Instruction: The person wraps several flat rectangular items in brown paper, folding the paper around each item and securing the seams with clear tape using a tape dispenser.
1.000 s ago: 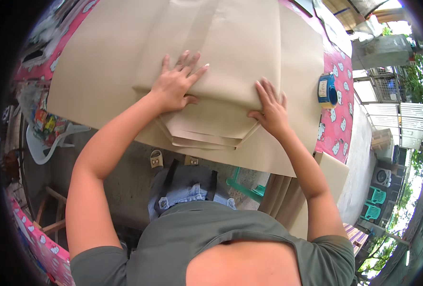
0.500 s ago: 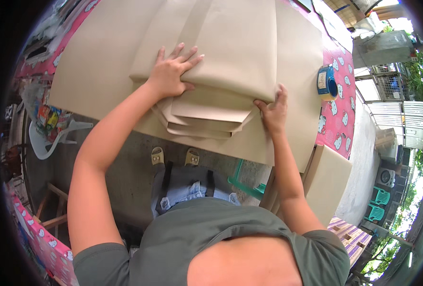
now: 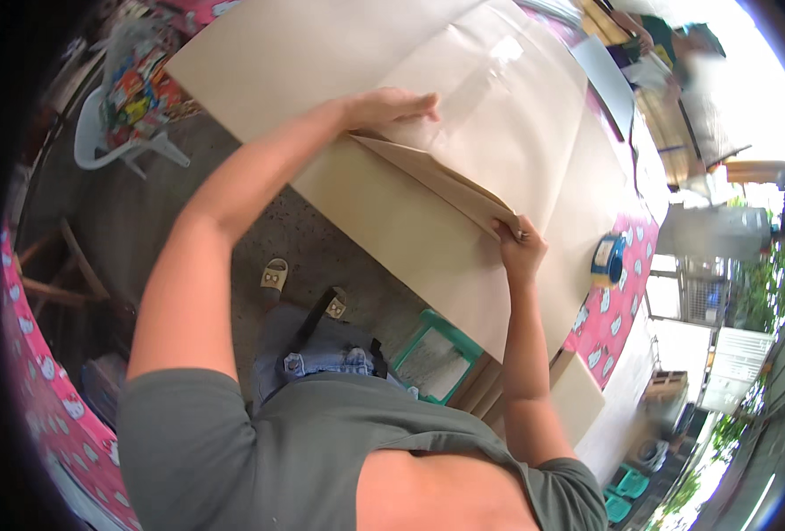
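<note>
A large piece of folded brown paper [image 3: 507, 133] lies on a wider brown sheet [image 3: 366, 208] that covers the table. Shiny clear tape [image 3: 503, 55] runs along its top face, and its near edge stands lifted in a long folded flap. My right hand [image 3: 523, 248] is closed round the near right corner of this flap. Over the left end of the same edge is my left hand [image 3: 392, 108], fingers stretched out toward the right, touching or just above the paper. Its palm side is hidden, and slightly blurred.
A blue tape roll [image 3: 607, 259] stands on the pink patterned tablecloth [image 3: 600, 341] at the right. A white plastic chair [image 3: 92, 133] holding colourful packets is at the left. A green stool [image 3: 437, 354] and cardboard [image 3: 569, 398] stand near my right side. Another person [image 3: 662, 40] is at the far right.
My body and view have turned, so the table appears slanted. My right hand has closed on the paper's corner; the stacked end folds are out of sight, and my left hand has lifted from lying spread.
</note>
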Motion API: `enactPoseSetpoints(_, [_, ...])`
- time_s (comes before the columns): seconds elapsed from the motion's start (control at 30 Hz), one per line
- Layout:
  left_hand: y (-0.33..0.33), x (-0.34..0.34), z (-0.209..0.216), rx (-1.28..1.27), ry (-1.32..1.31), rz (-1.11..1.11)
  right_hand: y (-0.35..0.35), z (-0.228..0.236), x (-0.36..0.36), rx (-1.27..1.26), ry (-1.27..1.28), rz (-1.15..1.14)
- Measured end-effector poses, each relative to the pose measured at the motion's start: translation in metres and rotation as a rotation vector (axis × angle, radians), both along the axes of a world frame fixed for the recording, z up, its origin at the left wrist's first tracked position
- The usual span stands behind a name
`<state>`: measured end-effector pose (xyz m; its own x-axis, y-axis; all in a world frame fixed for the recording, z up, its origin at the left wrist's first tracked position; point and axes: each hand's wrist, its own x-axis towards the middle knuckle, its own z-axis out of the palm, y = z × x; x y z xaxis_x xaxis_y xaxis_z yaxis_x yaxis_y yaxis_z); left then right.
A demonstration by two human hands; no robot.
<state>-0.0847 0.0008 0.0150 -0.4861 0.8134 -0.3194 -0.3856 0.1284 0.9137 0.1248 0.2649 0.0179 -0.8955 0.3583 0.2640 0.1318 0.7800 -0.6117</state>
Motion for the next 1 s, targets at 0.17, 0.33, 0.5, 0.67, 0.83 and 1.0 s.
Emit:
enactPoseSetpoints(0.17, [-0.035,0.019,-0.017,-0.010,1.217,0.120,0.008,0.006,-0.007,-0.061,-0.142,-0.017])
enactPoseSetpoints(0.33, [-0.014,0.034,-0.016,-0.120,0.867,0.515,0.029,0.020,-0.029,0.180,-0.160,0.090])
enactPoseSetpoints(0.5, [-0.011,0.036,-0.012,-0.405,0.902,0.577,0.034,-0.006,-0.051,0.326,0.042,0.193])
enactPoseSetpoints(0.67, [-0.008,0.044,-0.005,-0.781,0.666,0.738,0.040,-0.014,-0.060,0.233,0.007,0.088])
enactPoseSetpoints(0.83, [-0.006,0.043,-0.004,-0.826,0.597,0.714,-0.003,-0.001,-0.106,0.533,-0.228,0.048])
enactPoseSetpoints(1.0, [0.009,0.038,-0.001,-0.855,0.543,0.720,-0.084,0.016,-0.188,0.358,-0.284,0.151])
